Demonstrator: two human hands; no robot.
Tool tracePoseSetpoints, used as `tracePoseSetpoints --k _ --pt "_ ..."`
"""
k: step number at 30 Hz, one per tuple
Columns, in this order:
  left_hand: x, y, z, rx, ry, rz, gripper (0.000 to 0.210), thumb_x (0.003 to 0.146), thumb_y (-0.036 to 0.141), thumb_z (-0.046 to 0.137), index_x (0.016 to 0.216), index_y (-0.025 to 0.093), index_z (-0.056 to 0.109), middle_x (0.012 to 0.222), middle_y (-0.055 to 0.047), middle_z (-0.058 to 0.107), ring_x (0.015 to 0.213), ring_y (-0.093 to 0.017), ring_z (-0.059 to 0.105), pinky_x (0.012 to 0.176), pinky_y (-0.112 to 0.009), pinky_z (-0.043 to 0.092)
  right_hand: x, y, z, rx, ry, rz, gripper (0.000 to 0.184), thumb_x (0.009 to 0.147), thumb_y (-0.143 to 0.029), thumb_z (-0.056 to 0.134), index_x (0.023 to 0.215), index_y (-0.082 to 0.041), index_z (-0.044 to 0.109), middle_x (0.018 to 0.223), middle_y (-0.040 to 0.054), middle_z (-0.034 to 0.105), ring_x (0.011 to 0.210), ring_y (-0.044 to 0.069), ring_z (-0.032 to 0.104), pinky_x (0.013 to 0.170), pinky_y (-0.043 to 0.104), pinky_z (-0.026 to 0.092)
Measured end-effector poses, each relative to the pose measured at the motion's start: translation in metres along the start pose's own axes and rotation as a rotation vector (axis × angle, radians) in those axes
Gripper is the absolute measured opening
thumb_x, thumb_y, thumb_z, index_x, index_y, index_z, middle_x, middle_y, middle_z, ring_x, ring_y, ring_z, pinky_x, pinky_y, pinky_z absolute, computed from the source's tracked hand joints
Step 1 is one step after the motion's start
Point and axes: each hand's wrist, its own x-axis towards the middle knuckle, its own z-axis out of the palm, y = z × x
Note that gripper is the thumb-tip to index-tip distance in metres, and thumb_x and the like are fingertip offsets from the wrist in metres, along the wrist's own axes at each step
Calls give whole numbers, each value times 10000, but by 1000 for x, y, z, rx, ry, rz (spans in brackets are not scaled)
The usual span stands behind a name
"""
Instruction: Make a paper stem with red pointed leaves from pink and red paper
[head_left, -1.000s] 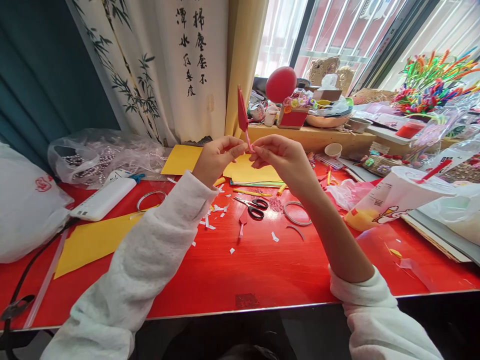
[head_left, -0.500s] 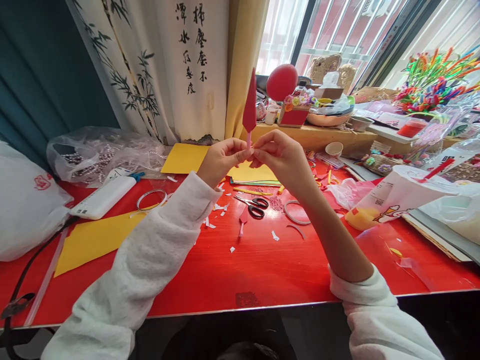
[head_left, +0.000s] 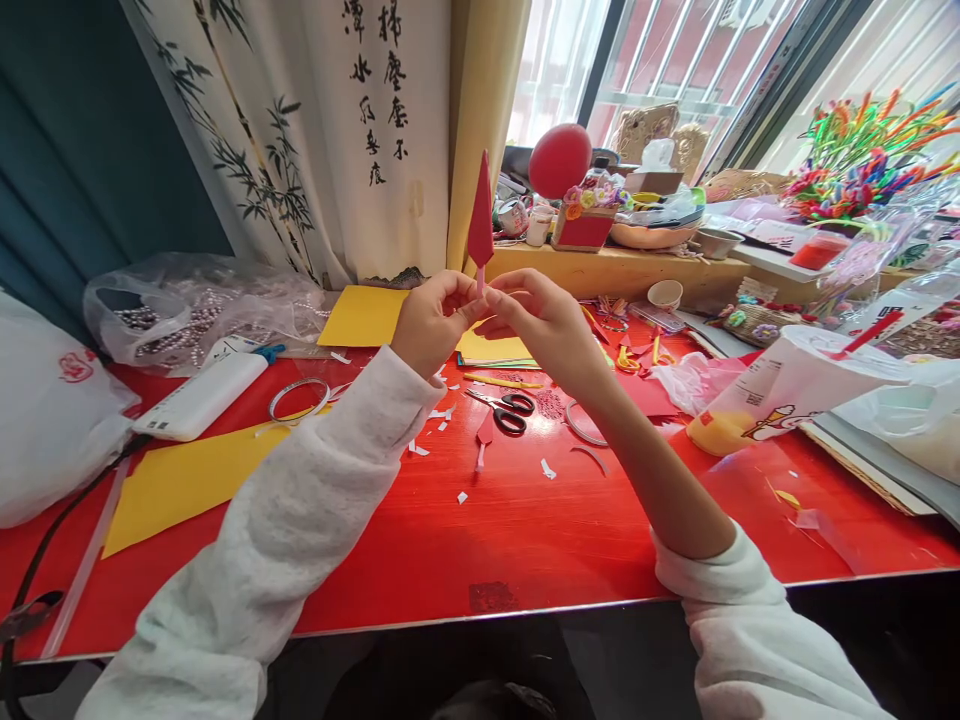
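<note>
Above the red table [head_left: 525,540], my left hand [head_left: 431,322] and my right hand [head_left: 541,322] meet fingertip to fingertip. Together they pinch the thin pink stem of a red pointed paper piece [head_left: 480,215], which stands upright above my fingers. Below my hands on the table lie black-handled scissors [head_left: 504,411], a second red paper piece [head_left: 484,437] and several white paper scraps. Both my arms wear white fleece sleeves.
Yellow paper sheets [head_left: 187,478] lie at left and behind my hands. A white power bank [head_left: 201,395], two metal rings, a bag of beads [head_left: 187,310] and a white bag sit at left. A drink cup [head_left: 787,385] lies tilted at right; a cluttered sill holds a red balloon [head_left: 559,160].
The red paper piece has turned from tilted left to upright, and my hands have drawn closer together on its stem. The view has shifted slightly.
</note>
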Motion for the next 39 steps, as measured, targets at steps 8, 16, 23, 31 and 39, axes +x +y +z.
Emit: tracePoseSetpoints --k 8,16,23,31,39 --pt "4 -7 -5 -213 -80 -53 297 647 420 740 677 157 606 642 16 541 576 -76 490 557 -226 435 3 3 -8 125 -48 -11 261 791 -435 603 859 -191 539 770 -2 648 730 114 668 732 251 549" --pt "1 0 -4 -266 -67 -100 260 694 394 718 725 143 657 656 12 597 507 -44 497 496 -175 432 6 -2 -23 79 -52 -151 81 776 -221 627 835 -165 620 752 -20 643 650 73 629 641 216 547" --pt "0 9 -3 -72 -18 -59 179 740 304 666 759 126 658 662 -2 628 522 -49 504 499 -166 435 6 -1 -19 95 -13 -141 56 786 -184 597 832 -162 618 792 -5 635 739 94 631 678 239 558" --pt "1 10 -7 366 -9 172 104 739 228 652 788 137 643 773 -16 627 610 -74 543 586 -199 441 4 1 -16 -214 39 -315 91 802 -126 556 849 -199 581 842 -24 636 783 86 616 766 250 519" --pt "-4 8 -5 587 133 420 162 661 136 649 567 149 517 557 32 501 508 -68 452 510 -211 356 6 4 -16 -217 -16 -224 180 835 -213 543 1001 -209 614 834 -25 656 764 92 636 742 245 525"
